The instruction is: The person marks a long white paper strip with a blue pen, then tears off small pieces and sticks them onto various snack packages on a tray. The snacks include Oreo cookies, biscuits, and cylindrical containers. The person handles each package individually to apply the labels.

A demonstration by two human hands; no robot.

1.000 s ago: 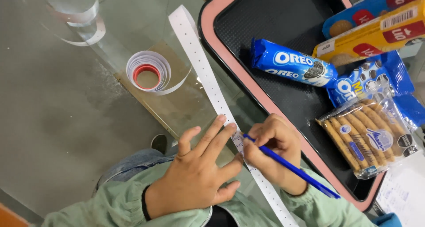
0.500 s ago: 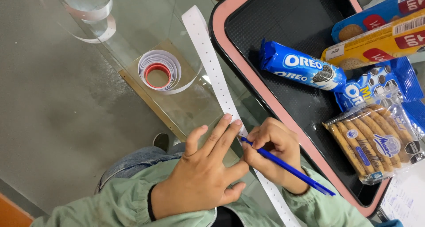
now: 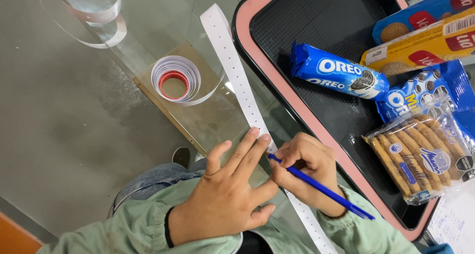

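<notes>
Left hand pressing flat a white perforated paper strip on a glass table; right hand holding a blue pen, tip on the strip. Adjacent: pink-rimmed black tray with biscuit packets.

Pale green sleeves, black wristband

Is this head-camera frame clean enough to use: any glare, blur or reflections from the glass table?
Head view: sharp overall; the left hand, right hand and blue pen show no motion blur. The glass tabletop is see-through, showing floor and a shoe beneath, with a small bright glint beside the white perforated strip. The biscuit packets show only mild sheen.
</notes>
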